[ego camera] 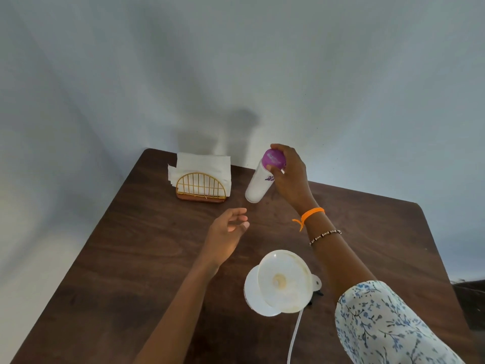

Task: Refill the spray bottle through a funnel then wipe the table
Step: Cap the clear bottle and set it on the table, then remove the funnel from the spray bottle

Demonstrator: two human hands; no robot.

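Head view: right hand (288, 177) grips the purple-capped refill bottle (259, 179), left hand (228, 232) hovers open; uncapping seems next, before pouring into the funnel (283, 281).

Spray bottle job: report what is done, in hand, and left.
Done: the funnel sits in the spray bottle. In hand: the right hand grips the purple-capped refill bottle, cap on; the left hand is open. Left: pouring, then wiping the table with a napkin.
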